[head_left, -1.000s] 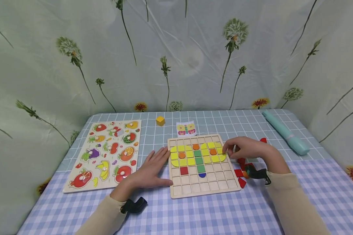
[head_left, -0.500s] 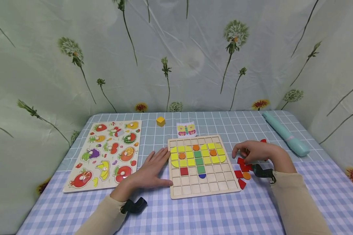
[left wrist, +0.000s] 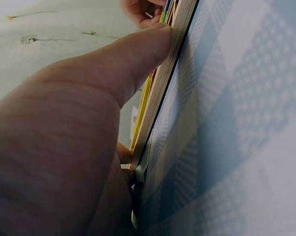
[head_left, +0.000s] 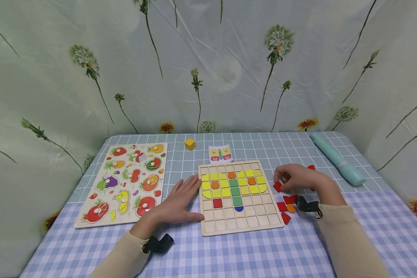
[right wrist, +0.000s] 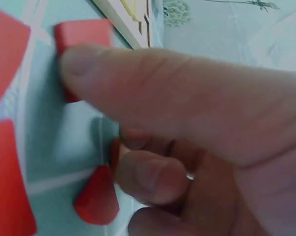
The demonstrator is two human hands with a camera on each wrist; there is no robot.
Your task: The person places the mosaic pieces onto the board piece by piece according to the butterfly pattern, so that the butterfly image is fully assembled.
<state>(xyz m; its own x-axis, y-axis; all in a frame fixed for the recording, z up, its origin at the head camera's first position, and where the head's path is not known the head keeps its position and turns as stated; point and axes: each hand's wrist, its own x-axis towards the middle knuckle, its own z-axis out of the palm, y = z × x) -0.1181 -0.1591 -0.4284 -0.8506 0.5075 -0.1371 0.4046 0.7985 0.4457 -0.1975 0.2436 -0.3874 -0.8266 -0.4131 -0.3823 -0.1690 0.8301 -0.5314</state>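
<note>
My left hand (head_left: 178,202) lies with its fingers spread at the left edge of a wooden grid board (head_left: 257,227), thumb and fingertips touching it. The board bears yellow tiles (head_left: 225,192), green tiles (head_left: 235,191), orange discs (head_left: 251,181), a blue half-round piece (head_left: 238,208) and one red square (head_left: 217,203). Just right of the board, my right hand (head_left: 300,178) pinches a red tile (head_left: 277,187) close to the cloth. In the right wrist view the thumb (right wrist: 108,66) covers part of that red tile (right wrist: 84,30); its far side is hidden.
Loose red pieces (head_left: 286,217) and an orange disc (head_left: 291,208) lie right of the board. Behind it is a butterfly card (head_left: 220,153) and a yellow block (head_left: 189,144). A fruit puzzle (head_left: 102,181) lies left, a teal cylindrical object (head_left: 336,156) right.
My right hand has moved from the board's right edge to the loose red pieces, and now has a red tile a little left of the others. The left hand stays put.
</note>
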